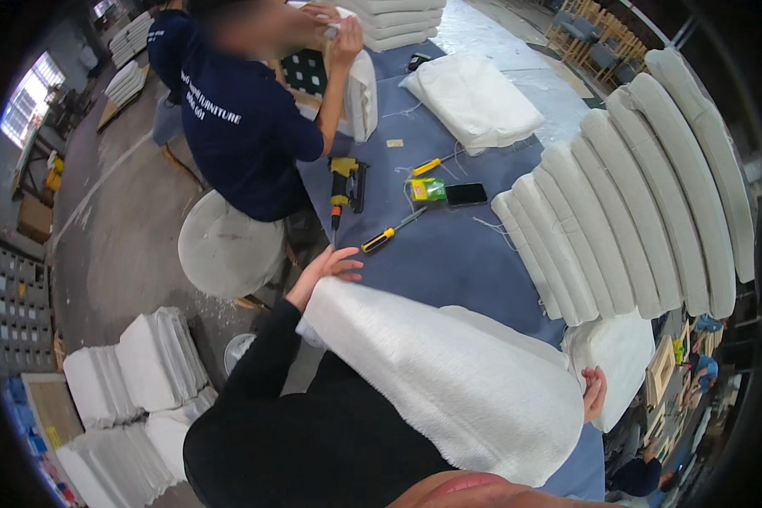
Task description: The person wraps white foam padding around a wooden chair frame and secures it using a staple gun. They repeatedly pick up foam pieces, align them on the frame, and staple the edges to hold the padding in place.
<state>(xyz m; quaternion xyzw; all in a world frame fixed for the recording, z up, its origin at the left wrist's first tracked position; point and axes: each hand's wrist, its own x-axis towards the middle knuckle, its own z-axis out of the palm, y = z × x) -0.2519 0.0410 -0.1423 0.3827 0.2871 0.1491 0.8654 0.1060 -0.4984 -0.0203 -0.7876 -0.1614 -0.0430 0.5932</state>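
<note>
A long white padded cushion (448, 381) lies across my lap and the near edge of the blue work table (457, 254). My left hand (326, 269) rests on its far left end, fingers spread along the edge. My right hand (594, 391) grips its right end, only fingers showing behind the padding. A second white pad (620, 356) sits just beyond my right hand.
A co-worker in a dark blue shirt (245, 118) handles a white cushion (360, 93) at the table's far left. A staple gun (345, 182), two yellow-handled screwdrivers (389, 235), a phone (465, 195) and a green packet lie mid-table. Curved white cushions (635, 212) line the right. Stacked pads (135, 372) sit on the floor.
</note>
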